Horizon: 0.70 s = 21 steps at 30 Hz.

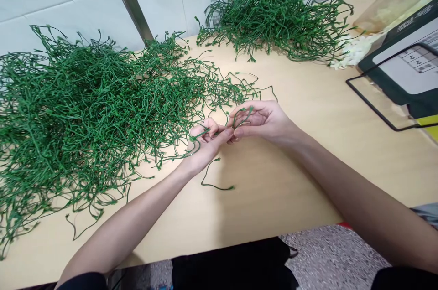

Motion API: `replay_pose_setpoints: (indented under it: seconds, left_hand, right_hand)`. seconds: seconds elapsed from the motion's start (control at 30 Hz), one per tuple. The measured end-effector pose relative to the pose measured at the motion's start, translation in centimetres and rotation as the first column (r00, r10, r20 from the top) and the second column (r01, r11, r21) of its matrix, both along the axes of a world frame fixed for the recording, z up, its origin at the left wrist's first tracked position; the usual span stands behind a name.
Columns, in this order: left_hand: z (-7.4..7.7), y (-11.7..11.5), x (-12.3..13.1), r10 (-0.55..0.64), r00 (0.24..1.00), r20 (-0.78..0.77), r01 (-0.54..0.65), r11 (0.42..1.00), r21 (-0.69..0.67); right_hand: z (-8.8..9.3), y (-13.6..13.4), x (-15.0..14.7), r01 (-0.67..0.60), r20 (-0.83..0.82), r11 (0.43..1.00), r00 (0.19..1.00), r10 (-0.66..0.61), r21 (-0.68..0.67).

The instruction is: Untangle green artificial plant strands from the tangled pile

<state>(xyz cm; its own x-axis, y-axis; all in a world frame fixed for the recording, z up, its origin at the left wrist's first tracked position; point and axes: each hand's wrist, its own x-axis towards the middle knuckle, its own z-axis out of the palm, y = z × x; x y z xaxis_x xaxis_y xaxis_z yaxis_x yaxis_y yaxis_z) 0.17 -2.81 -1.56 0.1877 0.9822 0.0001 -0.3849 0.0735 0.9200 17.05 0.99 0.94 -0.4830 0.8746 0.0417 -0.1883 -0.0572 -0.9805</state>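
Observation:
My left hand (pixel 208 142) and my right hand (pixel 258 121) meet above the table, thumbs and fingertips almost touching. Between them are thin green plastic stems (pixel 242 116) with small forked tips. The right hand pinches a stem whose tip rises over its curled fingers. In the left hand, thumb and fingers are closed on stems too, and some ends stick out past the palm. How many stems each hand has is hard to make out. One loose bent stem (pixel 216 186) lies on the table just below the hands. A big tangled heap of the same stems (pixel 85 98) spreads to the left.
A second heap of green stems (pixel 277 16) lies at the back against the tiled wall (pixel 157 2). A metal post (pixel 128 0) stands between the heaps. To the right are white pieces (pixel 357 50), a dark labelled box (pixel 407 62) and a black wire frame (pixel 372 105) on the wooden table (pixel 308 85).

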Motion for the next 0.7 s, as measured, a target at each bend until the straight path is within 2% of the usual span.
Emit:
replay_pose_setpoints:
  seconds: [0.13, 0.27, 0.37, 0.53, 0.7]
  left_hand:
    - [-0.17, -0.05, -0.10, -0.032, 0.998, -0.052, 0.034, 0.999, 0.032]
    - [-0.10, -0.12, -0.10, 0.020, 0.995, -0.103, -0.013, 0.998, 0.069]
    - [0.25, -0.23, -0.02, 0.069, 0.990, -0.123, -0.057, 0.993, 0.099]
    - [0.72, -0.35, 0.11, 0.054, 0.994, -0.096, -0.049, 0.997, 0.056]
    - [-0.01, 0.02, -0.25, -0.079, 0.997, 0.023, 0.078, 0.997, 0.021]
  right_hand:
    - [-0.02, 0.18, -0.02, 0.105, 0.053, 0.994, 0.993, -0.107, 0.041]
    - [0.04, 0.09, -0.23, 0.213, 0.073, 0.975, 0.974, -0.217, 0.057]
    - [-0.01, -0.02, -0.36, 0.250, 0.075, 0.966, 0.964, -0.254, 0.062]
    - [-0.39, 0.10, -0.26, 0.189, 0.093, 0.981, 0.977, -0.193, 0.046]
    - [-0.25, 0.22, -0.01, -0.016, 0.034, 0.999, 0.999, 0.015, 0.028]
